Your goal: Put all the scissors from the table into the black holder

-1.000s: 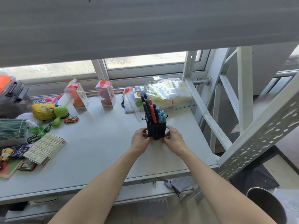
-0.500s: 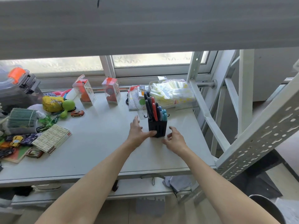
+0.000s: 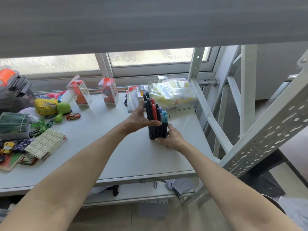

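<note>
The black holder (image 3: 158,132) stands upright on the white table (image 3: 116,155), right of centre. Several scissors (image 3: 154,110) with black, red and blue handles stick up out of it. My left hand (image 3: 140,118) wraps around the holder's top and the black-handled scissors, thumb across the front. My right hand (image 3: 171,139) grips the holder's lower right side, fingers touching its base. I see no loose scissors on the table.
Toys, a green dumbbell toy (image 3: 62,109), a toy car (image 3: 73,116) and card boxes (image 3: 45,144) fill the table's left. Two clear boxes (image 3: 109,93) and a bag of packets (image 3: 171,92) stand at the back. A white metal frame (image 3: 246,114) rises on the right.
My left hand rose from the holder's left side to its top and the scissor handles. My right hand closed in on the holder's lower right. The camera shifted slightly.
</note>
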`<move>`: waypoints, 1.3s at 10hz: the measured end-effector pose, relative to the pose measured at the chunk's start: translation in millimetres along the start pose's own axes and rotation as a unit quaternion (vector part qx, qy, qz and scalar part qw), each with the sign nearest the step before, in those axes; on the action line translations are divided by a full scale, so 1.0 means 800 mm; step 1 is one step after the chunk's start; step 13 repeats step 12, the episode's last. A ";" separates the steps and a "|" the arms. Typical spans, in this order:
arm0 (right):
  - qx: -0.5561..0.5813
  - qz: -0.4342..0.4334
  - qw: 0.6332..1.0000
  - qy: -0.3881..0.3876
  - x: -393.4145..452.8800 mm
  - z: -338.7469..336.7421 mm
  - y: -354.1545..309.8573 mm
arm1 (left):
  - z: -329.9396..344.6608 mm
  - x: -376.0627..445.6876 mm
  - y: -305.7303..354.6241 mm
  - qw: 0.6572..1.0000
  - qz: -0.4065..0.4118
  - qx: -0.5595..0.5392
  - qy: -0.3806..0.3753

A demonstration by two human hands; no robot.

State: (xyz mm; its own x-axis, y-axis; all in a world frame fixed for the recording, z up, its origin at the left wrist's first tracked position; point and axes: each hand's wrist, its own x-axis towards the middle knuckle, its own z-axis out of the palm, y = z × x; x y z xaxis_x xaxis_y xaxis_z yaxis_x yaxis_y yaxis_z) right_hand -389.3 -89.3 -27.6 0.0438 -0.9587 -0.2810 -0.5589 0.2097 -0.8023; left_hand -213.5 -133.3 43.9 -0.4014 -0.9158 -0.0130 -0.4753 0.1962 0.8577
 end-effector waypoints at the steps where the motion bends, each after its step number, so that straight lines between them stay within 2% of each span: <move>1: -0.009 0.002 1.000 0.002 0.001 0.000 0.001 | 0.001 -0.003 0.000 1.000 -0.006 -0.019 0.016; 6: -0.010 0.009 1.000 0.003 0.001 0.003 0.001 | 0.010 -0.006 -0.007 0.998 -0.024 -0.052 0.011; 8: -0.011 0.018 0.999 0.026 -0.001 0.007 0.005 | 0.015 -0.010 -0.015 0.998 -0.023 -0.049 0.014; 9: -0.004 0.059 0.997 0.057 0.000 0.009 0.010 | 0.014 -0.019 -0.027 0.997 -0.049 -0.036 0.038; 11: -0.025 0.102 0.990 0.094 -0.021 0.014 0.010 | 0.039 -0.086 -0.064 0.975 -0.205 0.013 0.087; 12: -0.035 0.092 0.993 0.066 -0.041 0.024 0.015 | 0.057 -0.126 -0.079 0.970 -0.213 0.070 0.091; 13: -0.035 0.092 0.993 0.066 -0.041 0.024 0.015 | 0.057 -0.126 -0.079 0.970 -0.213 0.070 0.091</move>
